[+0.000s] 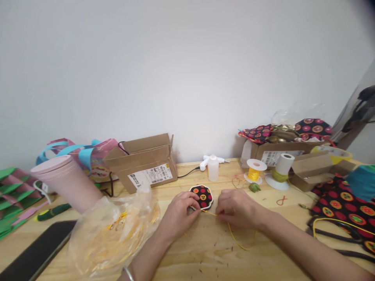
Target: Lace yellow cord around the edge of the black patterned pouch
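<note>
At the table's middle, my left hand grips a small black fabric piece with red and yellow round flowers and a pale edge. Its fingers and thumb close on the lower left of that piece. A thin yellow cord runs from the piece's bottom edge to my right hand, whose fingers are pinched on it. From there the cord's loose end curls down onto the wood. Behind the fabric piece stands a white squeeze bottle, with a white glue gun lying at its back.
On the left are a clear bag of yellow cords, a phone, a pink tumbler and a cardboard box. To the right stand a yellow cord spool, a green cord spool, patterned fabric and black scissors.
</note>
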Available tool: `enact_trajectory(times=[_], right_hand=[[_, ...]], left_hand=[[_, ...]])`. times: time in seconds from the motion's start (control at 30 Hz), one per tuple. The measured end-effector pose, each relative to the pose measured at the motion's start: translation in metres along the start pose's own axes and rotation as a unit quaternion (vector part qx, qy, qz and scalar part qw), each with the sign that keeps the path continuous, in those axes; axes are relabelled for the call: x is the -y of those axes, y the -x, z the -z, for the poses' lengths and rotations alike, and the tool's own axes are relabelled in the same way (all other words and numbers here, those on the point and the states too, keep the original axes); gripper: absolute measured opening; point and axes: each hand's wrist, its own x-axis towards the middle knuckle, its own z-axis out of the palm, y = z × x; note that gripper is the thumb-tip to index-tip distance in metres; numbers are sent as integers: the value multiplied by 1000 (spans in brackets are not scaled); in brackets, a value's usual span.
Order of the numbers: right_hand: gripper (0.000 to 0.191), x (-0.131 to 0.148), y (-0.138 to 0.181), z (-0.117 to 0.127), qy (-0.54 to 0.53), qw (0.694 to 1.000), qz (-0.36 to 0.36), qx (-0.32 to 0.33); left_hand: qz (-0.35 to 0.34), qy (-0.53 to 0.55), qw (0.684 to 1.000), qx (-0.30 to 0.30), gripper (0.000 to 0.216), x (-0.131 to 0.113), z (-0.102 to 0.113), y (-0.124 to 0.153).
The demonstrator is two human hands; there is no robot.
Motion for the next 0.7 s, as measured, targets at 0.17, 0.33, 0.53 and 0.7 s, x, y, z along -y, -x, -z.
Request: enact_trajectory(times=[0.17, 0.33, 0.53, 0.7], right_hand=[[11, 2, -1, -3, 4, 1000, -11, 3], [11, 3, -2, -3, 5, 1000, -16, 11], [11, 5, -1, -3, -3, 1000, -7, 1], [10, 10, -2, -3, -45, 998, -27, -28]], left_hand=[[-13, -15, 1000, 4, 12, -1, 11, 4], [-26, -38, 998, 42, 13, -3, 21, 7], [0, -60, 995, 75, 13, -4, 27, 9], [32, -80, 991, 100, 13, -11, 25, 16]])
